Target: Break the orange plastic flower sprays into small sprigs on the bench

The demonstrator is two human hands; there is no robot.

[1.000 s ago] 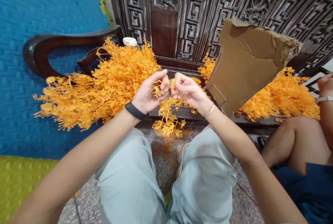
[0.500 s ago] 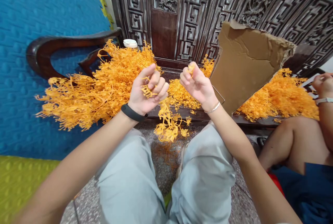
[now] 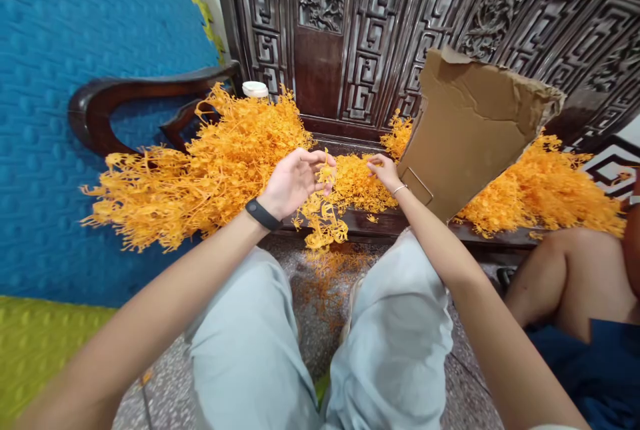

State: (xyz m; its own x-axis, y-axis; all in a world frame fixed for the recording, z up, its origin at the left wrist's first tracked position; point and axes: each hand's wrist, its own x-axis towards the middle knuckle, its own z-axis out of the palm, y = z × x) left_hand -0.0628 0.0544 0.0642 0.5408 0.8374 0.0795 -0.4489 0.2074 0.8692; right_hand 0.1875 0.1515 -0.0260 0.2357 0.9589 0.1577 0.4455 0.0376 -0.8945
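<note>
My left hand (image 3: 300,180), wearing a black wristband, holds an orange plastic sprig (image 3: 325,220) between its fingers. The sprig has thin branching stems with small hand-shaped or flower-like ends, and it dangles over the seat's front edge. My right hand (image 3: 385,171) reaches over a pile of small loose orange pieces (image 3: 357,180). Its fingers stretch loosely forward, with nothing seen in them. On the left lies a large heap of uncut-looking orange sprigs (image 3: 215,163), close to my left hand.
A torn brown cardboard piece (image 3: 470,130) stands upright on the dark carved wooden bench (image 3: 320,70), right of my right hand. Beyond it lies another orange heap (image 3: 540,183). A white lidded container (image 3: 255,89) stands at the back left. Another person's knee (image 3: 565,270) is at the right.
My right hand has moved down and forward to the loose pile, and the small orange piece it pinched is no longer seen in it. My left hand has turned and loosened its fingers around the sprig.
</note>
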